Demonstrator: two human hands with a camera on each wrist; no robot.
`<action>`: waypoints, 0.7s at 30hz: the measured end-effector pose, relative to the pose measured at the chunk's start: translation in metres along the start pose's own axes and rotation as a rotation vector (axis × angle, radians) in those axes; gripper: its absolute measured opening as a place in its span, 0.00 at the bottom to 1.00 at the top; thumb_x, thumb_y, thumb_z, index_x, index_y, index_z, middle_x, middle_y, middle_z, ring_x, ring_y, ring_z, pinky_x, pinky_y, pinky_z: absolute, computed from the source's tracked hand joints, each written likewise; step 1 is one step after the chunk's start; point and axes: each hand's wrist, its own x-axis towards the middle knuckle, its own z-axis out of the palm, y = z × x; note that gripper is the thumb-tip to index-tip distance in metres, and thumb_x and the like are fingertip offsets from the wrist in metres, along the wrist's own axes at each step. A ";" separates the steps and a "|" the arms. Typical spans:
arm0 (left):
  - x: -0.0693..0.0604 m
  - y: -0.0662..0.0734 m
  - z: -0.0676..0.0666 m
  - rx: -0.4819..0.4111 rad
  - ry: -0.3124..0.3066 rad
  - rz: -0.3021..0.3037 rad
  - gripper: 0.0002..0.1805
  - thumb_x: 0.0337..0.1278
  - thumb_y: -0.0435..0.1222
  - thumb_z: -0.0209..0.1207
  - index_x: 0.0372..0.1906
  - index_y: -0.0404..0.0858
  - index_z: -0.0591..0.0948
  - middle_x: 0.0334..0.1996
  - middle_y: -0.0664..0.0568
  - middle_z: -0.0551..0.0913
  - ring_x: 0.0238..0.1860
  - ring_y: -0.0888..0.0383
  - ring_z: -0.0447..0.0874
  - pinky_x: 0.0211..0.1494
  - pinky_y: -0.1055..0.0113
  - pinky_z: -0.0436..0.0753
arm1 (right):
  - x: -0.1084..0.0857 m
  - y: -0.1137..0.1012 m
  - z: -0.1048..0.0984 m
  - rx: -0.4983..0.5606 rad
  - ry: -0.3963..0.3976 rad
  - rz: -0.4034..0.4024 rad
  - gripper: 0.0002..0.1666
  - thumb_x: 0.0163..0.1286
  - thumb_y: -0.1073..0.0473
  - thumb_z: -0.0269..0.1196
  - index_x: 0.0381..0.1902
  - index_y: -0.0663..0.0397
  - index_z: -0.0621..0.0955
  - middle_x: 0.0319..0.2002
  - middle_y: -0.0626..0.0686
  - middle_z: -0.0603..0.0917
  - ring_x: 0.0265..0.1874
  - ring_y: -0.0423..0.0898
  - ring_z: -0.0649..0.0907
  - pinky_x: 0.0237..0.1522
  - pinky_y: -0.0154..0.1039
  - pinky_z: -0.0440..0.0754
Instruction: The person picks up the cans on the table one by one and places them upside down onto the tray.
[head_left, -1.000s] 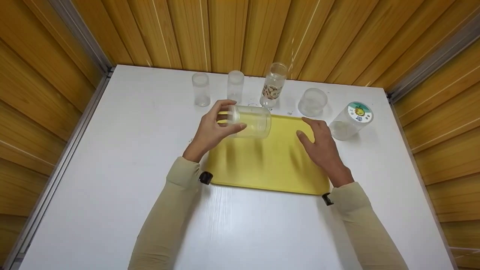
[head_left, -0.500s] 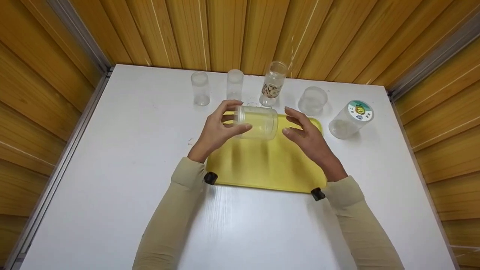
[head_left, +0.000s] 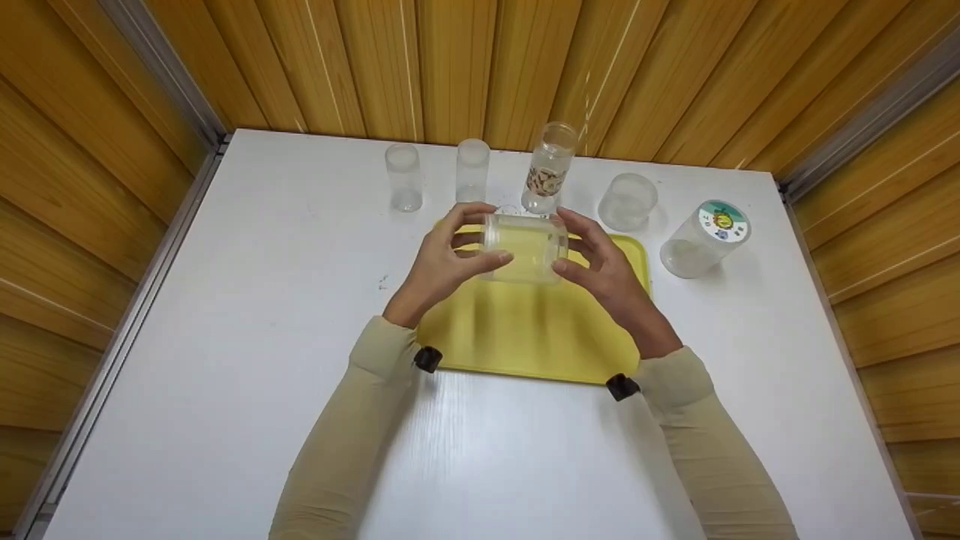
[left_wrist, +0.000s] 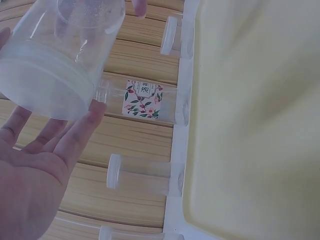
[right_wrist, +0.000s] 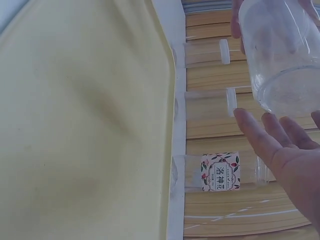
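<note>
A clear plastic jar [head_left: 527, 251] lies sideways in the air above the yellow tray [head_left: 525, 352]. My left hand [head_left: 448, 259] grips its left end, thumb in front and fingers behind. That end carries a frosted lid [left_wrist: 40, 82], seen in the left wrist view. At the opposite end, my right hand [head_left: 609, 274] has its thumb and fingers around the rim of the jar's base [right_wrist: 292, 90]. Nothing shows inside the jar.
Behind the tray stand two slim clear jars [head_left: 405, 180] [head_left: 472, 172], a bottle with a floral label [head_left: 546, 180], and a short round tub [head_left: 628, 202]. A tall jar with a green-and-white top [head_left: 697, 240] is at right. Wood-panelled walls [head_left: 450, 67] enclose the white table [head_left: 225, 300].
My right hand has moved left from above the tray's right side to the jar's base end and now touches it. My left hand has carried the jar slightly right.
</note>
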 end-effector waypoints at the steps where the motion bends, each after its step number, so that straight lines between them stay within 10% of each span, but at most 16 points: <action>1: 0.000 0.000 0.000 -0.002 -0.002 0.004 0.39 0.57 0.43 0.77 0.72 0.41 0.74 0.62 0.46 0.78 0.59 0.50 0.85 0.58 0.54 0.86 | 0.000 0.000 0.001 0.004 0.007 -0.002 0.43 0.75 0.62 0.67 0.83 0.48 0.64 0.76 0.49 0.69 0.71 0.51 0.73 0.63 0.45 0.80; 21: -0.001 -0.001 0.005 -0.040 -0.047 0.000 0.40 0.62 0.40 0.74 0.75 0.36 0.70 0.66 0.42 0.75 0.65 0.42 0.81 0.61 0.54 0.84 | 0.000 0.001 0.008 0.067 0.080 -0.071 0.41 0.70 0.63 0.70 0.78 0.56 0.69 0.73 0.55 0.73 0.71 0.54 0.73 0.62 0.41 0.81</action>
